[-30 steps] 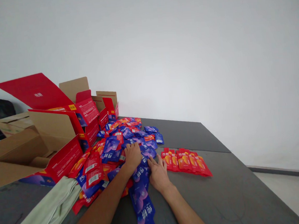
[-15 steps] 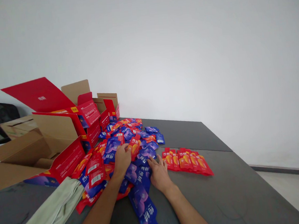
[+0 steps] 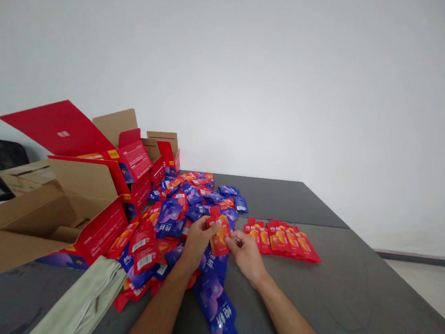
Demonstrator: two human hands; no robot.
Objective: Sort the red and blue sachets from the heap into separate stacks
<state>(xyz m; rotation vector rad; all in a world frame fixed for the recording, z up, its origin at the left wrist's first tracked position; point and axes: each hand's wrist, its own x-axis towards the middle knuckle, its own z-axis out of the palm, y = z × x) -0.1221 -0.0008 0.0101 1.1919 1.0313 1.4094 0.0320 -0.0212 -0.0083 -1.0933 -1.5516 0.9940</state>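
Between my two hands is a red pouch [image 3: 219, 236] with an orange fruit print, held upright above the heap. My left hand [image 3: 197, 238] pinches its left edge, and my right hand [image 3: 244, 252] has its thumb and fingers on the lower right edge. Below and to the left spreads a heap of red and blue pouches [image 3: 168, 218]. A row of overlapping blue pouches [image 3: 215, 302] runs toward me under my hands. On the right lies a row of overlapping red pouches [image 3: 279, 237], faces up.
Open red cartons [image 3: 101, 229] with brown insides stand along the left, more of them [image 3: 136, 161] behind. A folded pale green cloth [image 3: 71, 312] lies at the front left of the dark table [image 3: 296, 295]. A black chair [image 3: 1, 160] is at far left.
My left hand has lifted the red pouch off the heap and brought it right. My right hand has left the blue pouches and now grips the red one too. The view has shifted slightly.
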